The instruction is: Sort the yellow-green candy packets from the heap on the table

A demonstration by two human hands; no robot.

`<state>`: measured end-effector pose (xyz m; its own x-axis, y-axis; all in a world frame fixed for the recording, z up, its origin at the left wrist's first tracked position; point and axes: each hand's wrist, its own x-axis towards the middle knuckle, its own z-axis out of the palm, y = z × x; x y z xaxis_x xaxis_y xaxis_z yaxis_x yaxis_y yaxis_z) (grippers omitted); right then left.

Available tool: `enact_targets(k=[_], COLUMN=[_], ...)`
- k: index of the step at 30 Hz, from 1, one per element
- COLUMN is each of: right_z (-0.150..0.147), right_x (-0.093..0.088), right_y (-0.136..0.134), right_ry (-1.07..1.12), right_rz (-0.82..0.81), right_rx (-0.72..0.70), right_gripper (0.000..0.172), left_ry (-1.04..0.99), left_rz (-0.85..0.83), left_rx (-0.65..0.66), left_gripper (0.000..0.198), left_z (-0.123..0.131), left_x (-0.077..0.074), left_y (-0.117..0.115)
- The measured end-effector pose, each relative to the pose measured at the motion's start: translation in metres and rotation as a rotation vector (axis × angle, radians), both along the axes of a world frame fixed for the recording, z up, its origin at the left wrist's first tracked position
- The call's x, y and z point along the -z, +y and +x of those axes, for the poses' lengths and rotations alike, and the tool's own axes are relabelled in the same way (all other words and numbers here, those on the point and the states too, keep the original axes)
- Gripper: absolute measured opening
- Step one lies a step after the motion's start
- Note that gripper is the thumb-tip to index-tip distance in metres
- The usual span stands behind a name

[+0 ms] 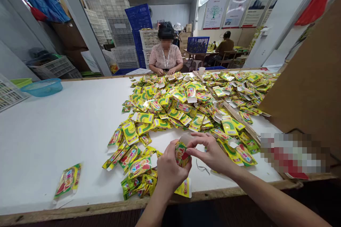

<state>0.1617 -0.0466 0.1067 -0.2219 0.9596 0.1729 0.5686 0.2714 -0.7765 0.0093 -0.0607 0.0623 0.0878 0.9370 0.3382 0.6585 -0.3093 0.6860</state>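
Note:
My left hand (172,168) is wrapped round a small yellow and green printed candy box (181,153), held upright just above the white table. A pale flap stands up at the box's top. Thumb and fingers of my right hand (205,149) close on that flap and the box's upper right edge. Below and left of my left hand lies a small group of similar boxes (139,167) with green and yellow sachets (133,186). One flattened box (68,179) lies apart at the left. Whether anything is inside the held box is hidden.
A large heap of boxes (170,108) covers the table's (66,120) middle. A wooden strip (237,115) divides it from more boxes on the right. A cardboard panel (306,92) rises at right. Across the table sits a person (166,56). A blue basin (42,88) stands at far left.

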Motion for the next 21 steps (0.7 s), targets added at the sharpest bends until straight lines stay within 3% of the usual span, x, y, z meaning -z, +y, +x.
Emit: enact_targets(k=[5, 10, 12, 14, 17, 19, 21], right_z=[-0.002, -0.011, -0.011, -0.010, -0.009, -0.010, -0.011], right_x=[0.002, 0.016, 0.017, 0.017, 0.019, 0.024, 0.029], right_y=[-0.005, -0.004, -0.001, 0.003, 0.005, 0.005, 0.004], right_ry=[-0.099, -0.184, -0.112, 0.053, 0.314, 0.386, 0.380], right_rz=[-0.089, -0.103, -0.094, -0.082, -0.093, -0.086, 0.001], right_rx=[-0.155, -0.155, -0.135, -0.080, -0.011, 0.032, 0.169], right_gripper=[0.020, 0.024, 0.024, 0.026, 0.030, 0.031, 0.038], left_ry=[0.105, 0.211, 0.092, -0.162, -0.516, -0.603, -0.621], left_rz=[0.078, 0.001, -0.018, -0.058, -0.242, -0.291, -0.234], left_rx=[-0.012, 0.083, 0.123, 0.152, 0.210, 0.205, 0.148], left_gripper=[0.043, 0.050, 0.053, 0.059, 0.053, 0.041, 0.035], left_z=[-0.001, -0.004, -0.008, -0.014, -0.020, -0.019, -0.016], left_x=[0.006, 0.004, 0.001, -0.001, -0.001, 0.000, 0.001], left_y=[0.003, 0.008, 0.011, 0.013, 0.014, 0.013, 0.010])
